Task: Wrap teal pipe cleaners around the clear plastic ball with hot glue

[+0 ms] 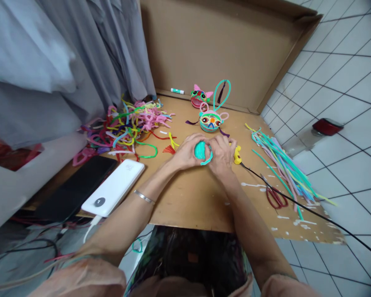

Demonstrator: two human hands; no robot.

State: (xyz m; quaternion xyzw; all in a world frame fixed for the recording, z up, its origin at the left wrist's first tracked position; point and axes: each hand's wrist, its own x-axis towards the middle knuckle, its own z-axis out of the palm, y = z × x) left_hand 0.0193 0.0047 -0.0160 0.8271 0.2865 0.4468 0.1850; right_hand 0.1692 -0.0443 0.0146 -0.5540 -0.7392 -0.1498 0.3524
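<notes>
Over the middle of the table, my left hand (188,152) is closed around a turquoise pipe-cleaner coil (200,151), rounded and tightly wound. My right hand (221,154) grips the coil's right side, with its fingertips partly hidden behind the piece. A loose turquoise end curls out below, between the two hands. Just right of my right hand lies a yellow glue gun (237,155), partly covered by the fingers, with a black cord. Beyond the hands stands a turquoise animal-face figure (210,121) with pink ears and a looped handle. Behind it is a red-mouthed figure (199,97) with pink ears.
A tangle of coloured pipe cleaners (132,123) lies at the left, above a white power bank (113,187) and a black phone-like slab (77,187). Straight pipe cleaners (284,165) and red-handled scissors (275,197) lie at the right. Cardboard (216,53) stands behind.
</notes>
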